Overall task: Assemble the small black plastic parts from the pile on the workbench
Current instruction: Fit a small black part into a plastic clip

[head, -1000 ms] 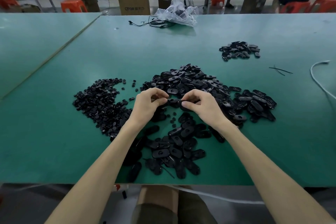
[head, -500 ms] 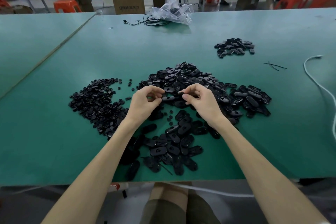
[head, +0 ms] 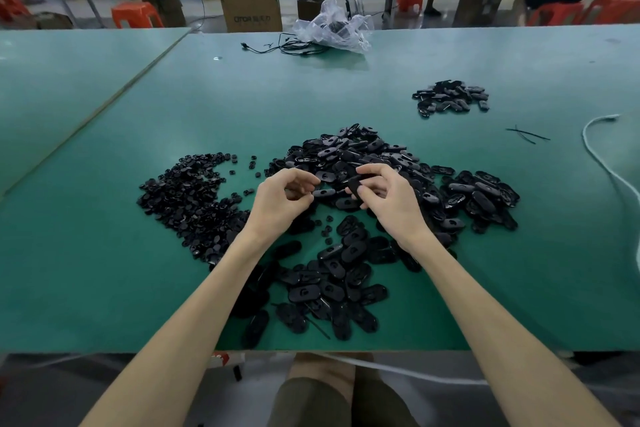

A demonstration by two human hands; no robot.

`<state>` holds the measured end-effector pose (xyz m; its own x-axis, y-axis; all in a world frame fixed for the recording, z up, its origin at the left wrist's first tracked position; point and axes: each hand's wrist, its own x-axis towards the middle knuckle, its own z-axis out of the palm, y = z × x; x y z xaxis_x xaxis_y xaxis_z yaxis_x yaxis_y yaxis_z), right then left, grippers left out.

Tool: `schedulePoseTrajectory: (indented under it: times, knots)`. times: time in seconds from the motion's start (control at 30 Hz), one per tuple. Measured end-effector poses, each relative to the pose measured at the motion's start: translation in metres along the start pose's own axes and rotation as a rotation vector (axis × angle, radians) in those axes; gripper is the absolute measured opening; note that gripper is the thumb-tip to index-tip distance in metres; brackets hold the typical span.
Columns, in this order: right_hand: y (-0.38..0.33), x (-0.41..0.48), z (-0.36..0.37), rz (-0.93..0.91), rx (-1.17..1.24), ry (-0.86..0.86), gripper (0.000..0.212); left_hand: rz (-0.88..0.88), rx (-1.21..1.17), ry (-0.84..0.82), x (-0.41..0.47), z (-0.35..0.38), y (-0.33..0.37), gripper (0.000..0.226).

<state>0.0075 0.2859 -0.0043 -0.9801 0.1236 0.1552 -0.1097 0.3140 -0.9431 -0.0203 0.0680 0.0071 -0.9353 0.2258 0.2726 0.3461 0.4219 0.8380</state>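
Head-camera view down onto a workbench (head: 104, 288) covered in a smooth, matte green mat. Two bare forearms reach in from the bottom edge.

The right hand (head: 391, 199) has its fingers curled round a part (head: 355, 185), a flat, glossy black plastic oval with rounded ends, held tilted between thumb and fingertips just above the heap. The left hand (head: 285, 199) is curled too, its fingertips (head: 311, 189) at the end of a second oval shell (head: 325, 191) with a small hole in its face. Whether it pinches that shell or only touches it cannot be told.

Both hands are over the main pile (head: 346, 152), a loose mound of the same oval shells at the middle of the bench, spreading right. More shells (head: 332, 282) lie flat and scattered between the forearms, near the front edge. To the left lies a wide spread of small pieces (head: 187, 198), much smaller, roundish and knobbly. A small heap (head: 450, 99) of ovals sits well apart at far right.

At the far edge lies a crumpled clear plastic bag (head: 332, 28) beside a thin black cable (head: 287, 47). A white cord (head: 602, 163) curves along the right side, near two thin black strips (head: 526, 133).
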Motion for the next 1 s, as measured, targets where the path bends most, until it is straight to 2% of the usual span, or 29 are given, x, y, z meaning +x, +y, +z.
schedulePoseTrajectory:
  times: [0.17, 0.4, 0.57, 0.7, 0.9, 1.0]
  knots:
    - [0.000, -0.001, 0.000, -0.020, -0.064, 0.031, 0.025, -0.003, -0.034, 0.000, -0.002, 0.001, 0.003, 0.029]
    - [-0.004, -0.004, -0.001, -0.006, -0.023, 0.055, 0.021, 0.026, -0.015, -0.027, -0.001, 0.001, 0.003, 0.034]
    - [-0.002, -0.004, 0.000, 0.011, -0.024, 0.066, 0.019, 0.056, 0.148, 0.000, 0.002, 0.005, -0.002, 0.017]
    - [0.000, -0.003, 0.001, 0.008, -0.038, 0.071, 0.017, 0.061, 0.277, -0.104, 0.004, 0.011, -0.004, 0.012]
    - [0.000, -0.003, 0.001, 0.010, -0.051, 0.076, 0.014, 0.001, 0.265, -0.127, 0.005, 0.011, -0.004, 0.039]
    - [0.001, -0.003, 0.001, 0.014, -0.051, 0.077, 0.013, 0.012, 0.241, -0.050, 0.005, 0.010, -0.003, 0.035]
